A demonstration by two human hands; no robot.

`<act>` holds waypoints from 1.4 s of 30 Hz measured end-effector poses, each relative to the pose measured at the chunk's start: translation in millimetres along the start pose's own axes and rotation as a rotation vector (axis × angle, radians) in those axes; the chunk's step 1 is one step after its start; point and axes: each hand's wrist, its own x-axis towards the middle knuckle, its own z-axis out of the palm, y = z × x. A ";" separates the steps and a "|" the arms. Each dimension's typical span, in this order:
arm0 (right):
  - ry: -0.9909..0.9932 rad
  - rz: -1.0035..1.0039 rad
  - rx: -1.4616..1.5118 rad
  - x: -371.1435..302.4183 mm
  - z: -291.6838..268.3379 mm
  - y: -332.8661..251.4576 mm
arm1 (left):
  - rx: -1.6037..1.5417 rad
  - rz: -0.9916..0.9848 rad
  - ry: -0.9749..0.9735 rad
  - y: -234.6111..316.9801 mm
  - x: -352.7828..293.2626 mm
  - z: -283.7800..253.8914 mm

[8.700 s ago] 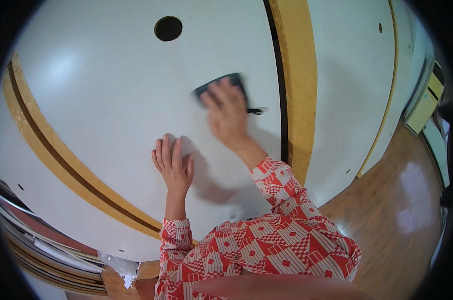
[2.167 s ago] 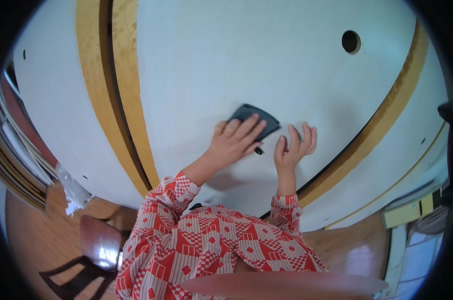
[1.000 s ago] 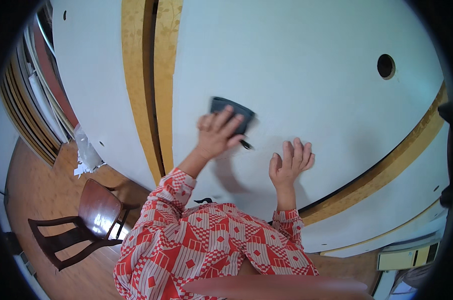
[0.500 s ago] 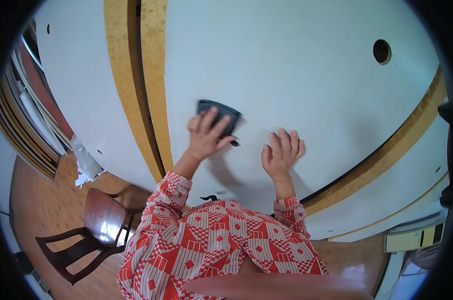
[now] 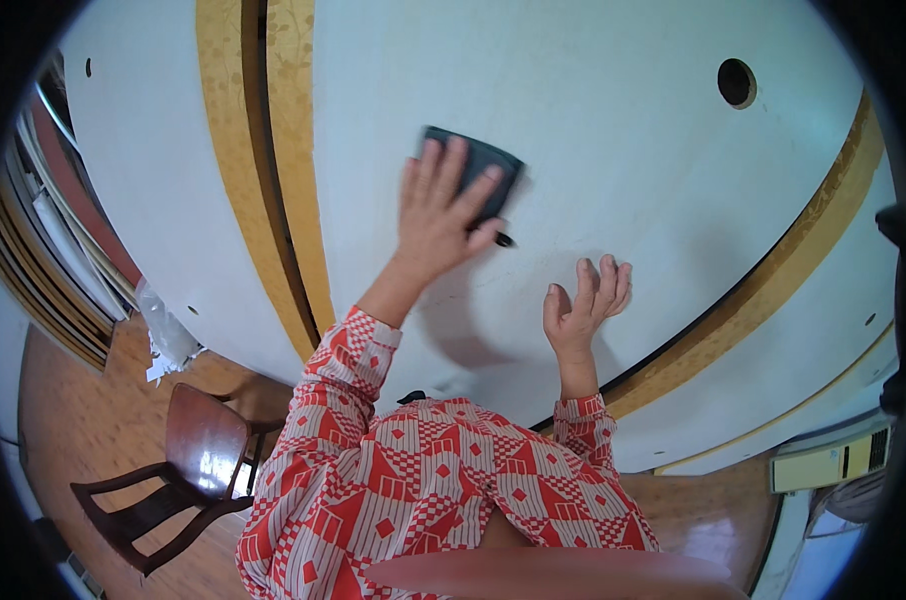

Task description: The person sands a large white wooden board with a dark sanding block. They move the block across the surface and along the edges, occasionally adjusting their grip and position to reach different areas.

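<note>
A large white panel (image 5: 593, 110) is filling most of the frame, running from the upper left to the right edge, with a round hole (image 5: 737, 82) sitting near its upper right. A yellow patterned band (image 5: 273, 170) with a dark groove is curving down the panel from the top left of centre, and a second yellow band (image 5: 773, 290) is sweeping along the right side toward the lower middle. Brown wooden floor (image 5: 63, 420) is showing at the lower left and lower right. The person's red and white patterned sleeves (image 5: 423, 490) are rising from the lower middle of the frame. A dark wooden chair (image 5: 188, 465) is standing on the floor at the lower left, and stacked boards (image 5: 58, 250) are leaning at the left edge.

The left hand (image 5: 438, 215), just above centre, is lying flat with fingers spread, pressing down on a dark rectangular sanding block (image 5: 483, 175) that is resting on the panel in the upper middle. The right hand (image 5: 583, 305), right of centre, is holding nothing, its fingers loosely curled and its fingertips touching the white surface, near the block but apart from it.
</note>
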 end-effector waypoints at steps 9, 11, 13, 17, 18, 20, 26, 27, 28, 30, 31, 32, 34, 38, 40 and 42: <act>-0.073 0.034 -0.024 2.4 -7.4 -2.1 | 0.096 -0.234 0.211 -105.8 -32.4 -42.0; -0.074 0.039 -0.011 3.0 -7.7 -1.3 | 0.078 -0.223 0.149 -89.2 -37.5 -31.8; -0.070 0.039 0.015 2.3 -6.7 -1.6 | 0.057 -0.147 0.099 -59.7 -40.8 -16.6; -0.060 0.061 0.042 -1.7 -8.8 -2.1 | -0.045 0.019 -0.132 17.0 -43.8 14.7; -0.058 0.084 0.042 -2.6 -10.9 -1.7 | -0.087 0.078 -0.201 35.0 -43.2 21.3; -0.055 0.115 0.044 -3.9 -16.4 0.1 | -0.129 0.182 -0.272 67.7 -41.4 33.9; 0.031 0.167 0.091 -11.1 -31.9 -5.4 | -0.081 0.315 -0.292 82.4 -39.7 40.8; 0.050 0.154 0.106 -12.3 -32.0 -8.5 | -0.079 0.251 -0.255 71.8 -37.7 38.9; 0.056 0.153 0.126 -13.8 -30.8 -11.9 | -0.071 0.198 -0.212 55.8 -35.9 34.7; 0.071 0.161 0.168 -15.2 -28.2 -17.0 | -0.031 0.108 -0.116 21.5 -29.6 21.4; 0.083 0.160 0.188 -15.5 -26.8 -19.4 | 0.007 0.057 -0.078 3.7 -25.9 13.6; 0.074 0.184 0.193 -16.6 -27.4 -21.7 | 0.045 0.014 -0.039 -12.6 -23.0 5.7; 0.062 0.185 0.206 -16.6 -28.4 -23.4 | 0.099 -0.080 -0.005 -34.5 -18.2 -5.8; 0.045 0.196 0.186 -15.1 -31.9 -21.8 | 0.095 -0.083 0.045 -36.9 -12.9 0.1; 0.051 0.222 0.175 -13.8 -32.6 -20.9 | 0.060 -0.027 0.055 -20.9 -11.7 9.1; 0.066 0.228 0.169 -11.6 -32.9 -21.3 | -0.013 -0.027 -0.048 7.9 -13.5 18.5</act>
